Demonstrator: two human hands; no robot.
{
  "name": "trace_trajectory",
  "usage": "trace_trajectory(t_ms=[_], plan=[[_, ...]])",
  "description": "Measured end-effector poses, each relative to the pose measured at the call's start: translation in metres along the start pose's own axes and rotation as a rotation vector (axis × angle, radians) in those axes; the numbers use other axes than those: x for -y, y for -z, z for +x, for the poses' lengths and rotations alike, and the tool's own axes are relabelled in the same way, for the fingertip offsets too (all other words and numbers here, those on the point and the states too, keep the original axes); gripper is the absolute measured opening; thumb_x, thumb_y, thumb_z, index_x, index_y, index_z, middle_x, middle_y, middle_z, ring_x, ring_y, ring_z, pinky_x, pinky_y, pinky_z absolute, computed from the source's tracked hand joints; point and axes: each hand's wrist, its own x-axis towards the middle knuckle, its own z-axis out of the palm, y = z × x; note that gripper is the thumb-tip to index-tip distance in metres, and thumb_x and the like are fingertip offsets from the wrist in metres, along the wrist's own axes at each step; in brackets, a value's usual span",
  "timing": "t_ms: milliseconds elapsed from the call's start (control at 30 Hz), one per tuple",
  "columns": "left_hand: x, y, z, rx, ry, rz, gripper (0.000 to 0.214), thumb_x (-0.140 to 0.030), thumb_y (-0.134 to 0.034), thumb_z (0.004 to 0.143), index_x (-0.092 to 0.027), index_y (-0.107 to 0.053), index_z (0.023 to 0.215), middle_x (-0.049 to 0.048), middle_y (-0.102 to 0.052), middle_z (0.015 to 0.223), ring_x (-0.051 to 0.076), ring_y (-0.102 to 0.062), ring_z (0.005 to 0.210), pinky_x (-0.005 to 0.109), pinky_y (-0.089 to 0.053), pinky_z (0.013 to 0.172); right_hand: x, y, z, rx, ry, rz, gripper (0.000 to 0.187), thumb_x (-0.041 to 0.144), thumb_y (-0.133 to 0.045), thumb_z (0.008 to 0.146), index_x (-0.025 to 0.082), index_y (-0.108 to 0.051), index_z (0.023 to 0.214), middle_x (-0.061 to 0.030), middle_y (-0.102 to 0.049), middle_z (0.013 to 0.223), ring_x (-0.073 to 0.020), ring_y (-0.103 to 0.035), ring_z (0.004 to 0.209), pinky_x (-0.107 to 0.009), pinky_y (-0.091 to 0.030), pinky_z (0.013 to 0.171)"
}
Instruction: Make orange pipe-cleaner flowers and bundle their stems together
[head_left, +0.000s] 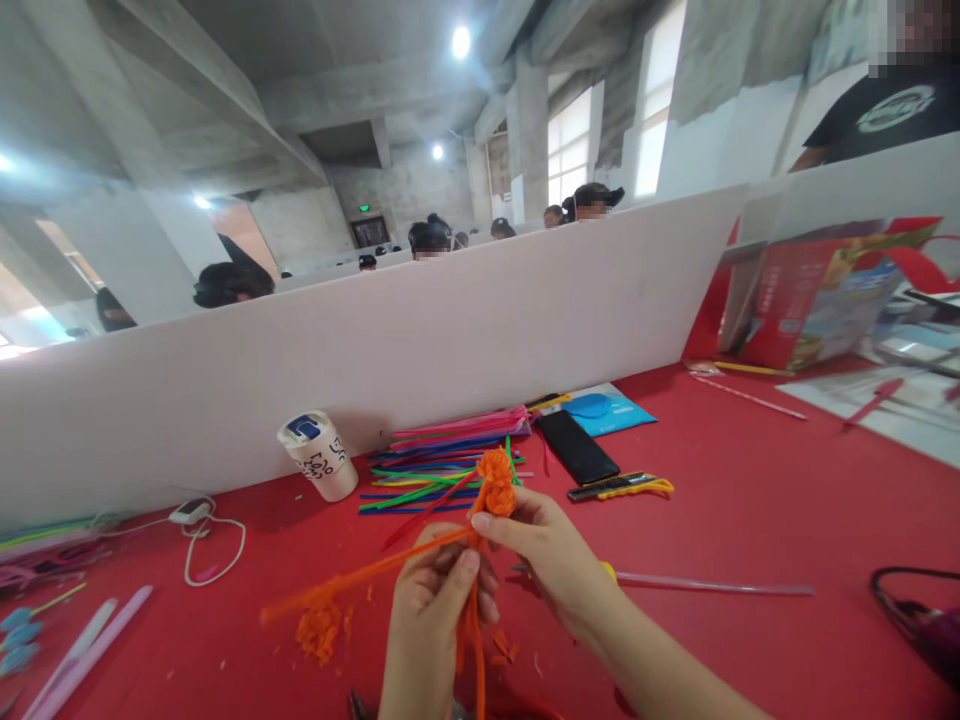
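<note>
Both hands are closed on an orange pipe cleaner piece (496,482), which has fluffy balls at its top and long loose stems. My left hand (442,590) pinches the stems below the balls; one stem juts out leftward and others hang down. My right hand (529,535) grips just under the lower ball, thumb and finger pressed together. On the red table to the left of my hands lies a loose orange fluffy clump (319,630), with small orange scraps (504,650) below my fingers. A pile of coloured pipe cleaners (427,470) is behind the piece.
A white lidded cup (319,458) stands near the white partition (450,340). A black phone (577,447), a yellow-handled utility knife (622,487) and a blue packet (611,408) lie behind my right hand. A white cable (217,530) is at left, a red bag (795,295) at right.
</note>
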Motion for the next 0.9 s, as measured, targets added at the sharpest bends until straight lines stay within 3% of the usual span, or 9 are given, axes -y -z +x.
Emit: trace_trajectory(t_ms=[100, 200, 400, 600, 733, 800, 900], plan=[[-0.002, 0.0, -0.001, -0.011, -0.019, 0.021, 0.018, -0.028, -0.07, 0.067, -0.014, -0.063, 0.076, -0.0013, -0.061, 0.049, 0.01, -0.051, 0.038, 0.02, -0.04, 0.04, -0.001, -0.004, -0.002, 0.005, -0.01, 0.008, 0.029, 0.038, -0.076, 0.061, 0.016, -0.057, 0.059, 0.0058, -0.053, 0.047, -0.007, -0.045, 0.038, -0.019, -0.035, 0.038], [-0.004, 0.003, 0.0, -0.057, -0.015, 0.021, 0.021, -0.032, -0.073, 0.065, -0.013, -0.065, 0.07, 0.0013, -0.063, 0.054, 0.013, -0.057, 0.047, 0.022, -0.044, 0.046, -0.004, -0.008, -0.003, 0.077, 0.004, 0.045, 0.033, 0.041, -0.076, 0.061, 0.016, -0.055, 0.057, 0.0054, -0.051, 0.042, -0.009, -0.046, 0.036, -0.022, -0.04, 0.039], [-0.011, 0.01, -0.001, -0.038, 0.301, -0.263, 0.02, -0.028, -0.076, 0.059, -0.013, -0.067, 0.068, 0.0014, -0.063, 0.057, 0.012, -0.057, 0.05, 0.02, -0.044, 0.046, -0.011, -0.006, -0.003, 0.213, 0.011, 0.116, 0.024, 0.034, -0.073, 0.067, 0.015, -0.058, 0.062, 0.0041, -0.054, 0.044, -0.0101, -0.05, 0.037, -0.023, -0.044, 0.038], [-0.016, 0.009, -0.002, 0.017, 0.548, -0.355, 0.019, -0.021, -0.077, 0.056, -0.01, -0.068, 0.068, 0.0033, -0.063, 0.057, 0.01, -0.054, 0.047, 0.019, -0.043, 0.046, -0.013, 0.005, -0.001, 0.263, -0.046, 0.123, 0.021, 0.029, -0.075, 0.066, 0.013, -0.06, 0.063, 0.0016, -0.059, 0.051, -0.0093, -0.054, 0.039, -0.021, -0.044, 0.041], [-0.011, 0.009, -0.003, 0.041, 0.455, -0.302, 0.021, -0.024, -0.076, 0.057, -0.01, -0.067, 0.069, 0.0028, -0.062, 0.057, 0.01, -0.053, 0.049, 0.02, -0.041, 0.047, -0.011, 0.007, -0.002, 0.288, -0.05, 0.086, 0.023, 0.03, -0.076, 0.065, 0.014, -0.06, 0.064, 0.0016, -0.059, 0.051, -0.0101, -0.055, 0.04, -0.022, -0.044, 0.042], [-0.006, 0.01, -0.004, 0.017, 0.349, -0.254, 0.02, -0.027, -0.074, 0.06, -0.011, -0.066, 0.069, 0.0013, -0.06, 0.056, 0.009, -0.051, 0.05, 0.019, -0.04, 0.048, -0.01, 0.004, -0.002, 0.288, -0.036, 0.058, 0.024, 0.032, -0.075, 0.065, 0.014, -0.059, 0.065, 0.002, -0.058, 0.05, -0.0107, -0.054, 0.04, -0.023, -0.044, 0.042], [-0.001, 0.01, -0.005, -0.029, 0.119, -0.059, 0.02, -0.033, -0.067, 0.071, -0.014, -0.062, 0.066, -0.0009, -0.056, 0.057, 0.01, -0.05, 0.054, 0.021, -0.041, 0.054, -0.009, -0.004, -0.003, 0.182, 0.05, 0.018, 0.025, 0.035, -0.074, 0.065, 0.015, -0.06, 0.063, 0.0025, -0.057, 0.052, -0.0097, -0.052, 0.045, -0.023, -0.044, 0.049]])
